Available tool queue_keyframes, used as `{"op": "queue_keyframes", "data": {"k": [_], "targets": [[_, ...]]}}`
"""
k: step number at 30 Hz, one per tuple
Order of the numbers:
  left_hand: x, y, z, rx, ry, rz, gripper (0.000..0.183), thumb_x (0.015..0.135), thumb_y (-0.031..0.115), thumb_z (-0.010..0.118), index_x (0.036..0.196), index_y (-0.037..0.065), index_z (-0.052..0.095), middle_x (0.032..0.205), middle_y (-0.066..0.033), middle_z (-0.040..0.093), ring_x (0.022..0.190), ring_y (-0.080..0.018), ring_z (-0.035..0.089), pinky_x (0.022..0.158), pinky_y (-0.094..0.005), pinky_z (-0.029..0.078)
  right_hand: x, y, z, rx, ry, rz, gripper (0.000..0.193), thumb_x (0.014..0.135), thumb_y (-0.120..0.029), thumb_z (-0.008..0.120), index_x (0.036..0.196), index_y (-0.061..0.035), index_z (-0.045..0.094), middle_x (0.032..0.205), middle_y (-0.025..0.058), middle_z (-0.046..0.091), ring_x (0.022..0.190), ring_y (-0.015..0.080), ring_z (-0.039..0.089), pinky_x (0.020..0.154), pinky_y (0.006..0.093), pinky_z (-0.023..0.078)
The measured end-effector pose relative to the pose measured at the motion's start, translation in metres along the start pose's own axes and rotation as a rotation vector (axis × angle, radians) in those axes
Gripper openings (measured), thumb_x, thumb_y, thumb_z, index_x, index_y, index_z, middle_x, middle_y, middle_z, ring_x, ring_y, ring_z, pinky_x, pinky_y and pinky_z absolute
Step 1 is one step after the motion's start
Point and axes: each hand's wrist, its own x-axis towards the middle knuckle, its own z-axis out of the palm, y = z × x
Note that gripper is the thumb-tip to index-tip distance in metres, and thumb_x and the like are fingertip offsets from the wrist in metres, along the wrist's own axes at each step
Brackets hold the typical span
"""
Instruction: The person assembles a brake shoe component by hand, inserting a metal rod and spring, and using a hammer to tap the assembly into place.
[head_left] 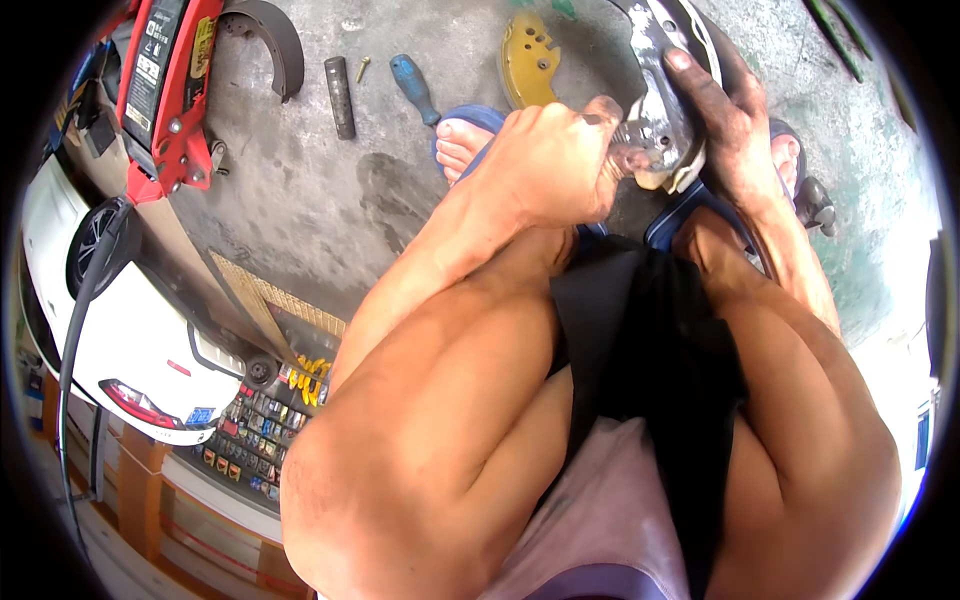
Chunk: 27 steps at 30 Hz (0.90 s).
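Observation:
My right hand is wrapped round a curved, silver-painted metal brake shoe with small holes, the thumb pressed on its face. Against the lower inner edge of that shoe, my left hand is closed in a fist, and whatever lies inside it is hidden. Just beyond the left hand, a gold-coloured brake shoe lies flat on the concrete. A blue-handled screwdriver rests farther left, near my sandalled foot.
On the floor to the left are a dark cylinder, a small bolt and a dark curved brake shoe. A red jack stands at the far left. Beyond it is a white car. My knees flank the work.

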Motion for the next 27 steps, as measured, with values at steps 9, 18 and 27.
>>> {"op": "queue_keyframes", "data": {"k": [9, 18, 27], "targets": [[0.000, 0.006, -0.008, -0.040, 0.030, -0.031, 0.048, 0.097, 0.044, 0.056, 0.096, -0.004, 0.062, 0.069, -0.0261, 0.063, 0.069, -0.0490, 0.063, 0.063, -0.0537, 0.050, 0.001, -0.012, -0.005, -0.409, 0.201, 0.066, 0.053, 0.093, -0.031, 0.064, 0.137, -0.0027, 0.056, 0.116, 0.0131, 0.069, 0.103, 0.0199, 0.065, 0.094, 0.0306, 0.049], [0.013, -0.008, 0.002, 0.038, 0.005, 0.124, 0.044, 0.095, 0.042, 0.059, 0.098, -0.002, 0.063, 0.067, -0.0232, 0.065, 0.065, -0.0460, 0.064, 0.059, -0.0521, 0.052, -0.001, -0.007, -0.013, -0.401, 0.071, 0.018, 0.053, 0.092, -0.026, 0.065, 0.138, -0.0010, 0.055, 0.120, 0.0145, 0.068, 0.106, 0.0213, 0.064, 0.097, 0.0319, 0.047], [0.027, -0.009, -0.003, 0.028, -0.129, 0.229, 0.048, 0.095, 0.048, 0.058, 0.107, 0.001, 0.061, 0.064, -0.0231, 0.062, 0.064, -0.0464, 0.062, 0.057, -0.0517, 0.051, -0.003, -0.012, -0.023, -0.442, 0.031, 0.002, 0.053, 0.091, -0.021, 0.066, 0.138, 0.0006, 0.054, 0.123, 0.0159, 0.066, 0.109, 0.0227, 0.063, 0.101, 0.0331, 0.046]]}}
